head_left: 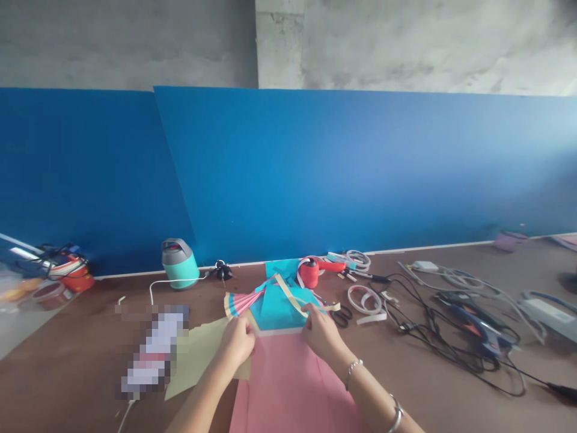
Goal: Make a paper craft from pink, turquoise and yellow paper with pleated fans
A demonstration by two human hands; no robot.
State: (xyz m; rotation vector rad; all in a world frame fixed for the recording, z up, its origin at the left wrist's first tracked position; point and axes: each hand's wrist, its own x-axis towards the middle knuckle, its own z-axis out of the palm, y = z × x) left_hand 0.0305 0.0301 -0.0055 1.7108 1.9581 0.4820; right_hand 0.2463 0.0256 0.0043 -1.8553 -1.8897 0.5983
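Currently, both bare hands work at the top edge of a large pink sheet of paper (293, 385) that lies on the brown tabletop (103, 349), directly before the person. The left hand (238, 338) pinches the sheet's upper left corner between thumb and curled forefinger. The right hand (319, 329), above a wrist with two silvery bracelets, bends its fingers over the upper right corner; whether they grasp the paper, I cannot tell. Just beyond lie bright blue paper (273, 308), a narrow cream strip (288, 291) across it, and a pleated fan striped pink, blue and cream (242, 302). A pale olive sheet (198, 349) spreads beside the left hand; black-handled scissors (343, 317) rest near the right.
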